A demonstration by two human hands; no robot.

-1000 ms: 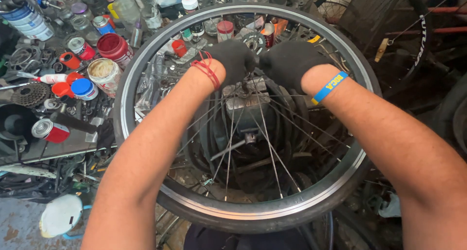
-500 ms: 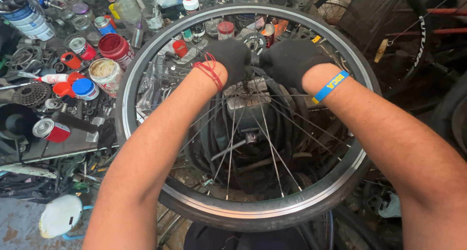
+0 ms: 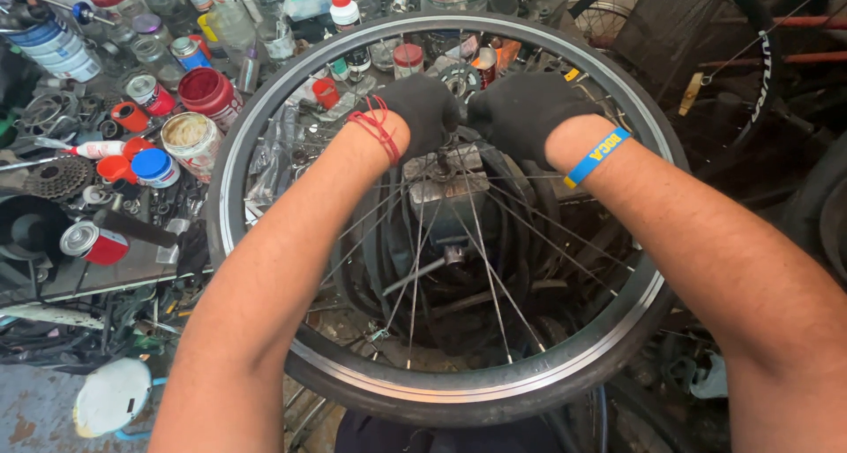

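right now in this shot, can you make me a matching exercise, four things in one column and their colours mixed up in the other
Things:
1. gloves on both hands
2. band on the right wrist
3. string on the left wrist
4. wheel rim

Colours:
A. red
B. silver
C. black
D. blue and yellow

Pairs: 1-C, 2-D, 3-A, 4-B

Both hands, left hand and right hand, sit at the hub in the middle of the wheel.
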